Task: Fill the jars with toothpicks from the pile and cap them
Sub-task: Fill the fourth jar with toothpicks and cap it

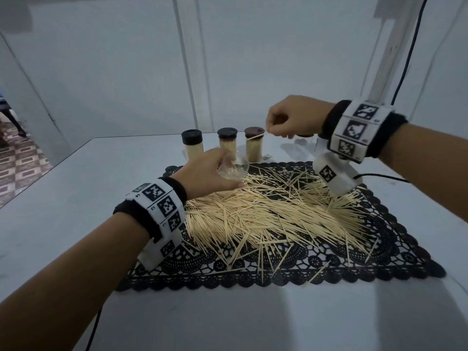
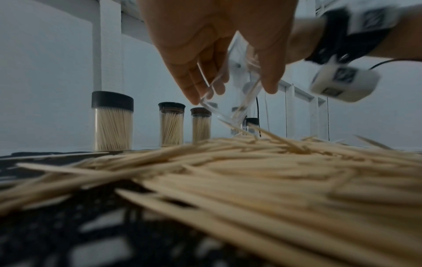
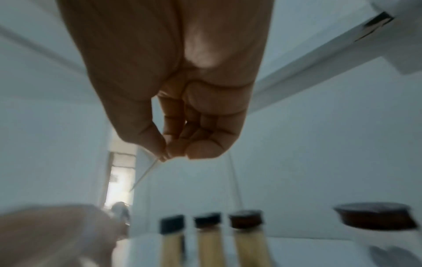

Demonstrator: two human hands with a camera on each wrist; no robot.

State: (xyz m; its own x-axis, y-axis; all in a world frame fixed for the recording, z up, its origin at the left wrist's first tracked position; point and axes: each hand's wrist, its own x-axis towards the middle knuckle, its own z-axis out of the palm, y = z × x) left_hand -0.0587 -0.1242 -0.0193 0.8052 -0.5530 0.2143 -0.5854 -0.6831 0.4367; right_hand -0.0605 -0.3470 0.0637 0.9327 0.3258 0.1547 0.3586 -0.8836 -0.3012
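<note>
White table (image 1: pixel 76 198), toothpick pile (image 1: pixel 266 214), capped jars (image 1: pixel 254 144)

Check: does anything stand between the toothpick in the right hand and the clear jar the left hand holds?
Nothing visible. The right hand pinches the toothpick in the air before the capped jars; the left hand tilts the clear jar over the pile, open air between.

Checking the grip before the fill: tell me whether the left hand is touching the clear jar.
Touching. The left wrist view shows the left hand with fingers and thumb wrapped around the clear jar, tilted above the toothpick pile.
</note>
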